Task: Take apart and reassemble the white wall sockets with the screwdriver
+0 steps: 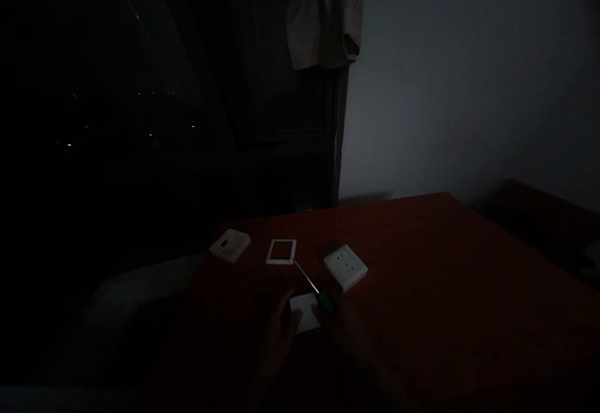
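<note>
The scene is very dark. My left hand (280, 332) rests on the red table (445, 288), its fingers curled against the left side of a small white block (304, 318). My right hand (342, 322) is closed on a green-handled screwdriver (323, 299) whose thin shaft points up-left toward a white square frame (281, 251). A white wall socket (345, 267) lies just right of the screwdriver. Another white switch plate (229, 245) lies at the far left of the table.
A dark door (281, 88) stands behind the table with a pale garment (325, 13) hanging on it. A grey wall (469, 88) is to the right. A dim pale surface (140, 288) lies left of the table.
</note>
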{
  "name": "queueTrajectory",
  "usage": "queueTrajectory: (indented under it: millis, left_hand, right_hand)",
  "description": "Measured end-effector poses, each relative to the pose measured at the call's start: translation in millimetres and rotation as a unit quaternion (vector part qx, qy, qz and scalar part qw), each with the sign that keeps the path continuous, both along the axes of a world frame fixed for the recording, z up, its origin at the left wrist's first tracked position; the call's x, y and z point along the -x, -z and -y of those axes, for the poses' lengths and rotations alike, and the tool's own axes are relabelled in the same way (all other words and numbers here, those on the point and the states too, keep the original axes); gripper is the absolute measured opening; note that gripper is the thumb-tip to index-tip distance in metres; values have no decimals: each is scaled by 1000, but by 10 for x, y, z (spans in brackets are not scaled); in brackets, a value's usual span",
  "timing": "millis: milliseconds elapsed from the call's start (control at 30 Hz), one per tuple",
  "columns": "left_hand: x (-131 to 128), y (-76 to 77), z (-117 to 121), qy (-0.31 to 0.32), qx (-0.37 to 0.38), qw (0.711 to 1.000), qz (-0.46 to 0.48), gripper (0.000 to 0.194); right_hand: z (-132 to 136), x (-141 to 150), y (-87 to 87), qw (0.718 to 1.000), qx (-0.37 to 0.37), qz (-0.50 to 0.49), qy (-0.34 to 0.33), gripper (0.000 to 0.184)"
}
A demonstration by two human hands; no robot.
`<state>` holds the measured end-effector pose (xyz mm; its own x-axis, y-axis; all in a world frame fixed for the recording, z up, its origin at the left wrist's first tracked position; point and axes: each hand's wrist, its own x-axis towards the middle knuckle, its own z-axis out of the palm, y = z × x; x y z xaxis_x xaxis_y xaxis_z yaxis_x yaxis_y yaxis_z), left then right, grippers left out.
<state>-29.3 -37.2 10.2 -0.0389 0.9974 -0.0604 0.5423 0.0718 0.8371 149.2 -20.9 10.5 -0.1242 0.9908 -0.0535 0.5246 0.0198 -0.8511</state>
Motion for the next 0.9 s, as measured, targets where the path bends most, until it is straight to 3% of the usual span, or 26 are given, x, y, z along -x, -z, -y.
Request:
queueTrajectory:
  millis: [200,467,900]
  left_hand:
    - [-54,-51,-6,-13,0,1000,-12,39]
    - [-100,131,-31,-42,-40,998,5,40]
    - [-141,119,-21,-25,-76,992,-101,40]
  right_hand:
    - [-25,-2,-23,1000,10,11,-3,30]
    - [-11,-2,-2,1000,9,15,-6,35]
    - [4,-12,-24,1000,-4,-15,13,30]
